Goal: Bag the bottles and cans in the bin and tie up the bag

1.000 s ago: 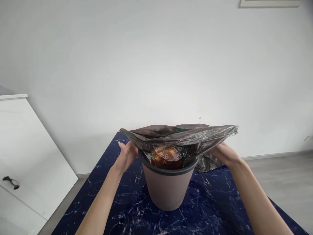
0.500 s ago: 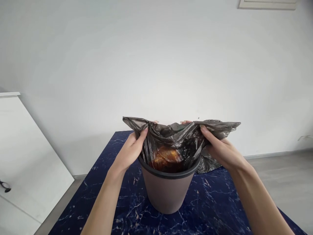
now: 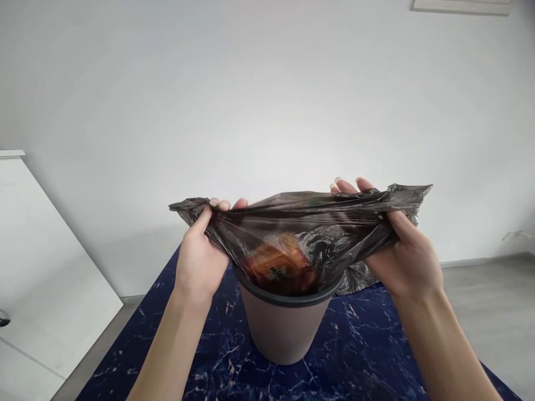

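Note:
A taupe plastic bin (image 3: pixel 284 328) with a dark rim stands on a dark blue marbled table (image 3: pixel 355 356). A thin black rubbish bag (image 3: pixel 317 234) sits in it, its top stretched wide above the rim. Through the film I see orange packaging (image 3: pixel 273 262). My left hand (image 3: pixel 200 256) is closed on the bag's left edge. My right hand (image 3: pixel 405 245) grips the bag's right edge, fingers curled over the top. Both hands hold the bag taut between them, above the bin.
A second piece of dark plastic film (image 3: pixel 355 275) lies on the table behind the bin. A white cabinet (image 3: pixel 37 278) stands at the left, beside the table. A white wall (image 3: pixel 267 100) is behind, and grey floor (image 3: pixel 493 289) shows at the right.
Both hands closed on the bag's edges, then rose and moved apart, which pulled the bag's top up and stretched it wide. The bin stayed in place.

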Motion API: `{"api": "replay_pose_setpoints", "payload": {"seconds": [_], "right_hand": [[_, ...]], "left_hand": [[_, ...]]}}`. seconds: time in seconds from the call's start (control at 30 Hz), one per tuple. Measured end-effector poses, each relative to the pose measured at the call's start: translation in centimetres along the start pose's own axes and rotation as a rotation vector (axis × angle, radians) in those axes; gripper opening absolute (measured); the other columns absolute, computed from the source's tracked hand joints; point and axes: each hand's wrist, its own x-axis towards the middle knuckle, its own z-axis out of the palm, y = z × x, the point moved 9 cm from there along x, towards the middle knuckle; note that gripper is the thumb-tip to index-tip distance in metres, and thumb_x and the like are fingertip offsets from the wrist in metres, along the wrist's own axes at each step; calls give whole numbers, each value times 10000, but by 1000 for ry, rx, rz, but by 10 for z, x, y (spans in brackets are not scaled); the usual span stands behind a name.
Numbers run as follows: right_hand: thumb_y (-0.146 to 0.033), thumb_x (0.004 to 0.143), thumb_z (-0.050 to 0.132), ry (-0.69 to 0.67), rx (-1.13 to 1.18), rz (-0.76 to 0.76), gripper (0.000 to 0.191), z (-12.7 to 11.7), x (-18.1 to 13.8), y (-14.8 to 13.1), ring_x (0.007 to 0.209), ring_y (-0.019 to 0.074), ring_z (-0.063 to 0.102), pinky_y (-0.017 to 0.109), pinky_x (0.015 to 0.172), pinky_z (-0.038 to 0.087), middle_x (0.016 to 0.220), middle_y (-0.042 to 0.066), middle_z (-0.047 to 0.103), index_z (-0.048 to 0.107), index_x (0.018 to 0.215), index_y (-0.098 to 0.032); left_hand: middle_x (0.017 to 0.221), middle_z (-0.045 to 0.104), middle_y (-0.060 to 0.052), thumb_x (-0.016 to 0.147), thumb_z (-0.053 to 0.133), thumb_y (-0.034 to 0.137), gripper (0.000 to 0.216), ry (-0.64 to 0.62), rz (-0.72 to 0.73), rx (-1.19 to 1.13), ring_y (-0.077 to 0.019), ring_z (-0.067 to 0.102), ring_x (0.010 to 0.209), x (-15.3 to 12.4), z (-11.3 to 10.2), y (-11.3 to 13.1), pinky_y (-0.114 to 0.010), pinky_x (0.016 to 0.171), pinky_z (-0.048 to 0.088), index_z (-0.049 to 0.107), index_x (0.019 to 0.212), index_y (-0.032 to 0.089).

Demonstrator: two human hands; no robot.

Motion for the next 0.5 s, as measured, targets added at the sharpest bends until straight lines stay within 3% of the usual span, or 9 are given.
{"api": "replay_pose_setpoints", "payload": {"seconds": [0.07, 0.13, 0.17, 0.23, 0.3, 0.33, 0.4, 0.5], "right_hand": [[-486, 1001, 672, -76, 8, -54, 226, 5, -1, -6, 1493, 268, 540, 497, 1250, 466, 1338, -13, 752, 765, 1168, -366], [-480, 1025, 635, -158, 17, -121, 174, 11, -4, -13, 1342, 278, 667, 533, 1226, 486, 1050, 4, 791, 751, 1066, -358], [-467, 1042, 612, -196, 11, -146, 171, 15, -6, -17, 1173, 273, 746, 542, 1204, 502, 873, -1, 756, 736, 1027, -350], [-433, 1087, 546, -237, -33, -170, 216, 24, -12, -23, 713, 220, 731, 545, 1097, 568, 611, -45, 576, 702, 978, -332], [-408, 1117, 494, -229, -98, -191, 252, 33, -20, -28, 444, 148, 492, 484, 876, 631, 543, -83, 418, 677, 969, -319], [-397, 1125, 484, -206, -141, -210, 253, 36, -24, -31, 415, 127, 399, 423, 741, 616, 555, -87, 384, 674, 981, -312], [-389, 1127, 499, -133, -284, -266, 233, 41, -32, -36, 447, 114, 326, 313, 530, 464, 610, -72, 365, 676, 1008, -295], [-385, 1114, 521, -81, -637, -289, 200, 55, -37, -38, 576, 137, 396, 299, 499, 305, 718, -27, 423, 666, 1033, -274]], "left_hand": [[628, 456, 60, 1128, 433, 148, 379, -24, -22, -39, -78, 580, 574, -2, 4, -1, -308, 934, 637, 577, 780, 191], [600, 284, 92, 1135, 407, 145, 386, -76, -20, 8, -54, 353, 459, -5, 10, 0, -235, 741, 613, 565, 785, 181], [606, 256, 94, 1140, 402, 167, 382, -113, -13, 71, -58, 291, 456, -7, 14, 0, -213, 649, 572, 570, 797, 177], [615, 259, 88, 1148, 417, 238, 374, -219, 6, 261, -72, 256, 475, -14, 24, 0, -214, 561, 502, 580, 817, 180], [622, 304, 76, 1152, 437, 319, 365, -354, 12, 490, -89, 299, 502, -22, 35, -5, -249, 589, 502, 590, 845, 191], [631, 339, 67, 1153, 438, 351, 358, -414, 10, 597, -99, 339, 524, -27, 39, -8, -266, 621, 509, 595, 870, 198], [657, 415, 49, 1158, 425, 395, 343, -502, 3, 774, -119, 417, 588, -35, 45, -13, -286, 680, 500, 600, 926, 213], [701, 508, 30, 1168, 382, 417, 346, -549, -12, 940, -131, 465, 658, -43, 46, -18, -297, 685, 438, 596, 975, 226]]}}
